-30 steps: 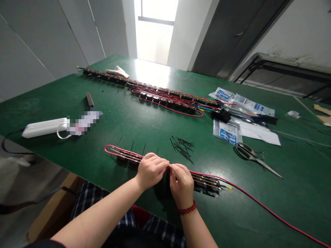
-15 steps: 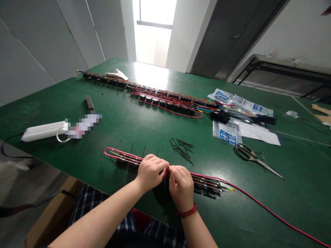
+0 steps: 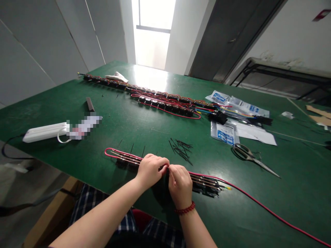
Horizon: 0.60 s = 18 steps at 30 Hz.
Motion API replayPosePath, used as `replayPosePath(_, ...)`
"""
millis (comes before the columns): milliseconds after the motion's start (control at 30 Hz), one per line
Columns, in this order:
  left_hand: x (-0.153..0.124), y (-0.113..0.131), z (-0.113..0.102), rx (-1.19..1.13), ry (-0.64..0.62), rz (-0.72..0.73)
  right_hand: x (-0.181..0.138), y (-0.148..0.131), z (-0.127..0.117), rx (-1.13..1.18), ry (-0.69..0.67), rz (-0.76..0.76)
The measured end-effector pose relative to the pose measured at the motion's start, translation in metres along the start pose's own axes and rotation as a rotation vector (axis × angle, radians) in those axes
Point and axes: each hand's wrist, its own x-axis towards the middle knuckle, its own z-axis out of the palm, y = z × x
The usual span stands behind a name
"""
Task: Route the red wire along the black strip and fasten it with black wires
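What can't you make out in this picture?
Head view: middle of the nearer black strip, hidden by the left hand and right hand.
Head view: end of the long red wire, cut off by the right edge.
Head view: item beside the white block, masked by pixelation.

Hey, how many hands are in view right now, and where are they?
2: the left hand over the middle of the near wired strip, and the right hand just beside it. No other hand shows.
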Motion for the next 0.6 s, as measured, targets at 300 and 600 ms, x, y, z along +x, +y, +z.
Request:
replayPosePath(300, 0.020, 0.000, -0.008, 0.049, -0.158, 0.032, -0.003, 0.001, -0.006, -0.169, -0.056, 0.056)
replayPosePath(600, 0.030, -0.002, -0.010, -0.109, -0.309, 0.007, -0.009, 0.009, 0.001, -0.118, -0.031, 0.083)
